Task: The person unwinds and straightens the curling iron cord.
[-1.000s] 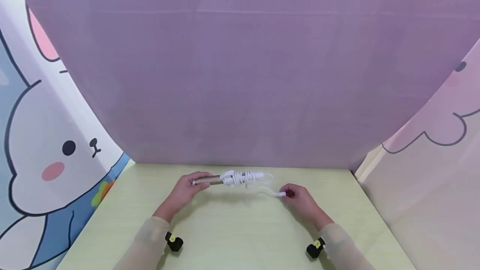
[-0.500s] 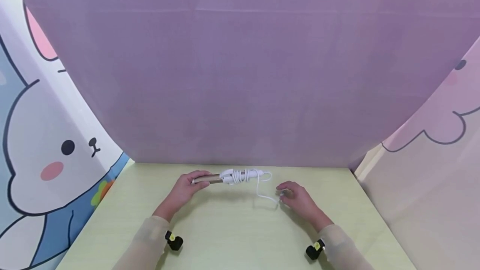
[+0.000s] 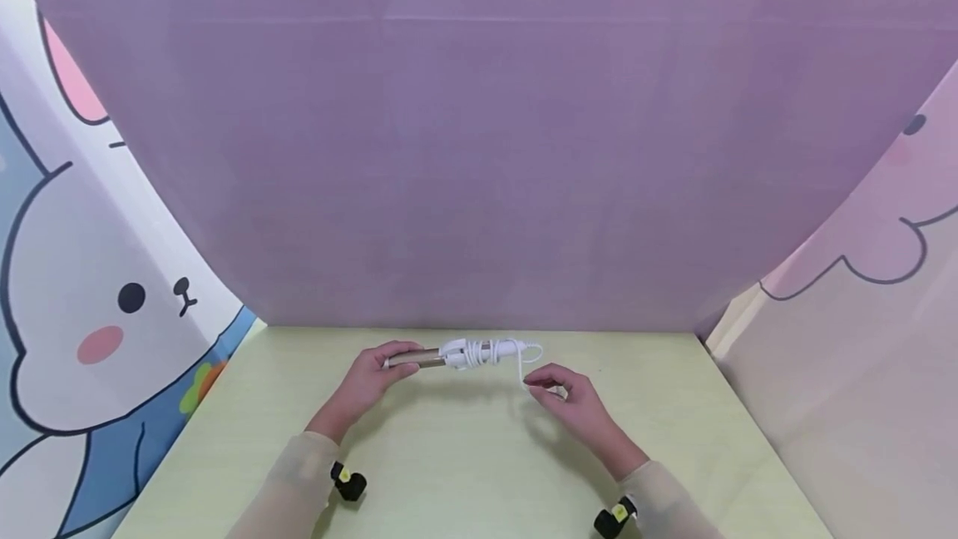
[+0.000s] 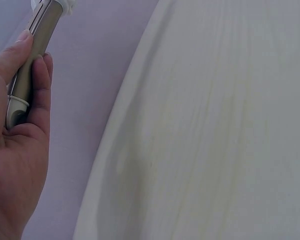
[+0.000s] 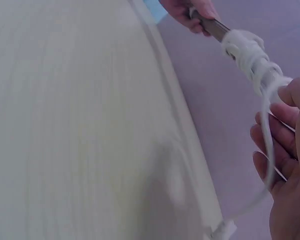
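Clearly, the left hand's grip [image 3: 372, 374] clasps the gold end of a slim white-and-gold rod-shaped appliance [image 3: 452, 353] above the pale yellow worktop [image 3: 449, 456]; the right hand's grip [image 3: 575, 407] pinches its thin white cord [image 3: 520, 368]. The right wrist view reveals a blurred white cord end [image 5: 222, 230]; the left wrist view, a cream cap [image 4: 16, 110] by the palm.

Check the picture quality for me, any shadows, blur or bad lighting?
Head view: fairly even light, soft shadows on the table near the left hand and right hand; left wrist view: dim and greyish, a blurry-edged shadow on the table; right wrist view: the white cord looks soft, its lower end too blurred to make out.
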### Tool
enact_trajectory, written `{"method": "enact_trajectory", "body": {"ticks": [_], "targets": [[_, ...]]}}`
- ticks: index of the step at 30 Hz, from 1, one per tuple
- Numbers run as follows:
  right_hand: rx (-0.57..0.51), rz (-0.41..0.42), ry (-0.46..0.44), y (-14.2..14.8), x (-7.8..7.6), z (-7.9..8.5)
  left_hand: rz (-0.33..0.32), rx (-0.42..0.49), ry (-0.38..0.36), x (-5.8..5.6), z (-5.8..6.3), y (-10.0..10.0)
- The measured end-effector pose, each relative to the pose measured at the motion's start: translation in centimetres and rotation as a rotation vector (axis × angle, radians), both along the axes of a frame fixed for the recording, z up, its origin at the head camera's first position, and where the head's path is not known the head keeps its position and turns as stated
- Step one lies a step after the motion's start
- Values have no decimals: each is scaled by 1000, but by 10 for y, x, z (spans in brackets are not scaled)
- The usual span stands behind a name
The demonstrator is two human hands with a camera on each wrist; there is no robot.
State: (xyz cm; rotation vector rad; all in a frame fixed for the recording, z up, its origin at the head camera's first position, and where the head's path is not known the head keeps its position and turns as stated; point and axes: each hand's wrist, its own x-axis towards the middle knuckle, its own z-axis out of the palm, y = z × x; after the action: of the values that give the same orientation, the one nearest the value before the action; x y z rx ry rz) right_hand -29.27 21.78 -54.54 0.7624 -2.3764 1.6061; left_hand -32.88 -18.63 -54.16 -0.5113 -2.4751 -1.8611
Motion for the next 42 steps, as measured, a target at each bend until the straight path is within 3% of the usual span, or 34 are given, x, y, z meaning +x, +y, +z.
{"method": "enact_trajectory", "body": {"ticks": [8, 19, 24, 29, 36, 42], "targets": [[-89, -20, 34, -26, 5, 2, -7, 2, -2, 1, -1, 1], [-113, -183, 323, -20, -1, 19, -14, -40, 19, 3, -6, -3], [-124, -229, 377, -17, -3, 38, -36, -58, 24, 6, -4, -3], [-128, -245, 389, -12, -6, 49, -57, -69, 29, 7, -2, -2], [-92, -244, 390, 4, -34, 26, -56, -78, 21, 9, 1, -3], [-40, -164, 262, 10, -40, 13, -37, -38, 23, 8, 1, -5]]}}
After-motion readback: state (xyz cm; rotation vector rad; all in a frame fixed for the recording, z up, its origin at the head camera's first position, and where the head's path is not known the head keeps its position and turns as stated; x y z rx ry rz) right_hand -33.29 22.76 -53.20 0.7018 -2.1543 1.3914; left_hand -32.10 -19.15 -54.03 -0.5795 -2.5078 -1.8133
